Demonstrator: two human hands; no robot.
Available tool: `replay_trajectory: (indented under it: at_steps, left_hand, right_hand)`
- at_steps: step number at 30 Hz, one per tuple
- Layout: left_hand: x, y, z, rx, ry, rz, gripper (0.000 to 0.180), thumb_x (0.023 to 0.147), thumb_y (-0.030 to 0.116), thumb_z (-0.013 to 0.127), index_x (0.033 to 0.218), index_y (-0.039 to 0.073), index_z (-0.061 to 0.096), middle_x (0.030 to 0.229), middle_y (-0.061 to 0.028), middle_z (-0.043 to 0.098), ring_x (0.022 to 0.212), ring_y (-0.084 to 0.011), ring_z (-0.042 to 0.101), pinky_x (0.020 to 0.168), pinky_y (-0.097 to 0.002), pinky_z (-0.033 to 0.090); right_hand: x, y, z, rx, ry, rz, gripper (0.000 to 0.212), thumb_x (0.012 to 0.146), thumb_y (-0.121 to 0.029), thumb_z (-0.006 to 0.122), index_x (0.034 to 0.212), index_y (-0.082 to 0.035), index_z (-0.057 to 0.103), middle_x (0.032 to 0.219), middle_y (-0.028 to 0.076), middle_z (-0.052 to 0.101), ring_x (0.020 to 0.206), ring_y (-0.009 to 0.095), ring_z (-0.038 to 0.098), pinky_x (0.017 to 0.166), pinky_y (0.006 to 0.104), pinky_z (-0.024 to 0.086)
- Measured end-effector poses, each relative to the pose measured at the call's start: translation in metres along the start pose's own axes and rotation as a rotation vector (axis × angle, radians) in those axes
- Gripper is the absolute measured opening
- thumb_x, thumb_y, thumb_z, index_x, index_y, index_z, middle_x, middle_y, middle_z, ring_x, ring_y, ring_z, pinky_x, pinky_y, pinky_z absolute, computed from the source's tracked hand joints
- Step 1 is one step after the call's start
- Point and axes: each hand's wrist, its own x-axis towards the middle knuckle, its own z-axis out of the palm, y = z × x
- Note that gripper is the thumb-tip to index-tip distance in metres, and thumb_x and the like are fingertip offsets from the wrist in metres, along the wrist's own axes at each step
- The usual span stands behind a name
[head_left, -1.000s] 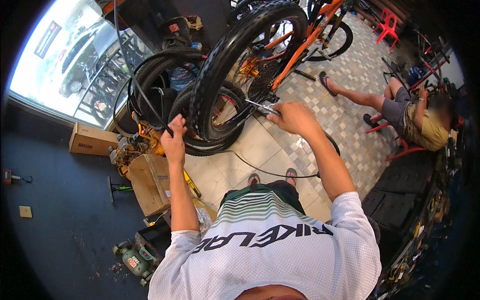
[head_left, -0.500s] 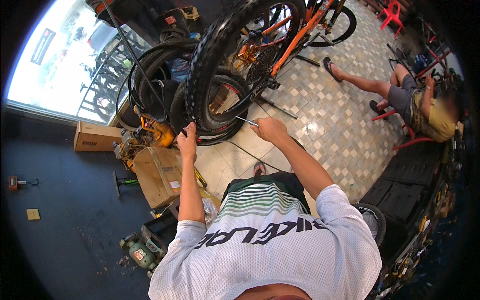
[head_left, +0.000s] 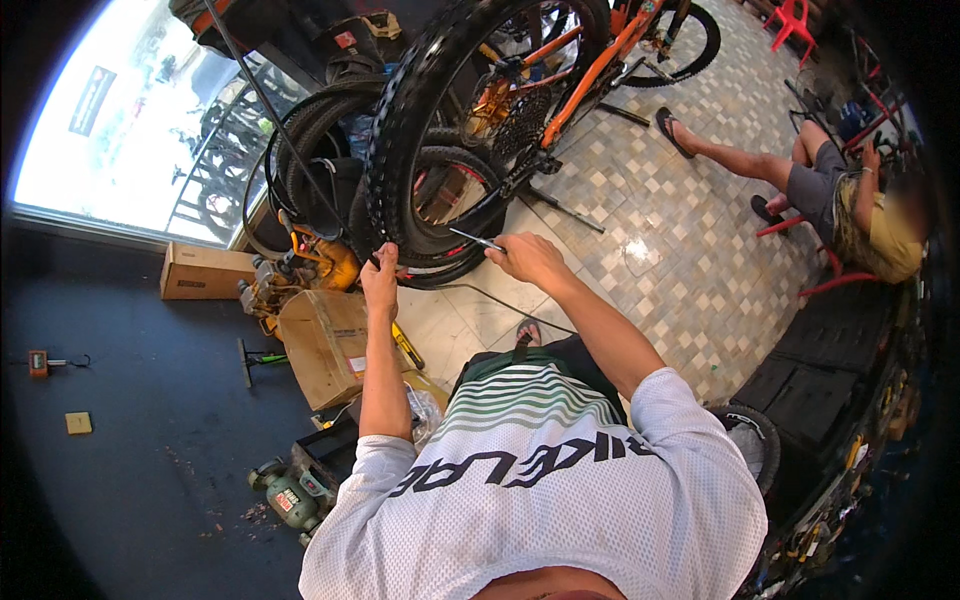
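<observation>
An orange mountain bike [head_left: 583,97] is held up in front of me, its knobby black tyre [head_left: 385,130] closest to my hands. At the tyre's lower edge, my left hand [head_left: 381,283] is closed in a pinch; what its fingertips hold is too small to make out. My right hand [head_left: 528,260] grips a slim metal rod-like tool [head_left: 478,238], whose tip points left at the lower part of the wheel. Whether the tip touches the wheel I cannot tell. The rear cassette [head_left: 524,125] shows beyond the tyre.
Loose tyres [head_left: 300,140] hang or lie behind the wheel at the left. Below them are a yellow machine [head_left: 335,262] and a cardboard box [head_left: 318,345]. A bench grinder [head_left: 290,495] sits lower left. A person [head_left: 850,200] sits on a red chair at the right.
My right hand has moved a little to the left, bringing the tool's tip farther over the wheel. My left hand stays at the tyre's lower edge. The view has shifted slightly.
</observation>
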Motion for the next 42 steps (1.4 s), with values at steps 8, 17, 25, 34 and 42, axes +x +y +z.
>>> replay_trajectory:
  at_steps: [8, 17, 25, 34, 42]
  left_hand:
    - [-0.006, 0.009, 0.006, 0.005, 0.018, 0.002, 0.049, 0.091, 0.046, 0.073, 0.111, 0.001, 0.067, 0.096, 0.0015, 0.061, 0.080, -0.0091, 0.056, 0.073, -0.0296, 0.052]
    - [-0.004, 0.003, -0.003, -0.012, 0.021, -0.026, 0.056, 0.092, 0.046, 0.071, 0.121, -0.001, 0.063, 0.116, -0.0056, 0.063, 0.105, -0.0159, 0.060, 0.084, -0.0368, 0.057]
    - [-0.008, 0.008, -0.003, -0.010, -0.010, -0.033, 0.062, 0.091, 0.043, 0.073, 0.127, -0.005, 0.058, 0.129, -0.0113, 0.058, 0.116, -0.0201, 0.058, 0.091, -0.0413, 0.057]
    - [-0.015, 0.016, 0.001, -0.006, -0.009, 0.048, 0.039, 0.088, 0.040, 0.078, 0.087, 0.006, 0.058, 0.116, -0.0081, 0.061, 0.097, -0.0147, 0.060, 0.082, -0.0356, 0.057]
    - [-0.033, 0.068, 0.036, 0.240, 0.060, 0.197, 0.036, 0.091, 0.039, 0.075, 0.089, 0.005, 0.063, 0.083, 0.0047, 0.055, 0.078, -0.0060, 0.050, 0.074, -0.0223, 0.044]
  right_hand:
    - [-0.004, -0.008, -0.006, 0.039, -0.027, -0.038, 0.035, 0.097, -0.041, 0.058, 0.116, -0.015, 0.072, 0.106, 0.019, 0.072, 0.102, 0.040, 0.067, 0.087, 0.0486, 0.053]
    - [0.023, 0.013, 0.018, -0.046, -0.013, 0.054, 0.038, 0.095, -0.041, 0.060, 0.108, -0.008, 0.073, 0.108, 0.018, 0.072, 0.105, 0.038, 0.067, 0.089, 0.0482, 0.054]
    - [0.046, 0.031, 0.030, -0.100, -0.035, 0.095, 0.037, 0.096, -0.042, 0.060, 0.112, -0.011, 0.073, 0.110, 0.018, 0.071, 0.106, 0.038, 0.066, 0.089, 0.0483, 0.053]
    - [0.062, 0.045, 0.033, -0.116, -0.020, 0.155, 0.039, 0.095, -0.042, 0.061, 0.110, -0.008, 0.073, 0.112, 0.019, 0.071, 0.108, 0.038, 0.066, 0.090, 0.0486, 0.053]
    - [0.068, 0.055, 0.038, -0.138, 0.002, 0.151, 0.041, 0.094, -0.041, 0.061, 0.106, -0.003, 0.073, 0.113, 0.021, 0.070, 0.109, 0.038, 0.066, 0.091, 0.0487, 0.052]
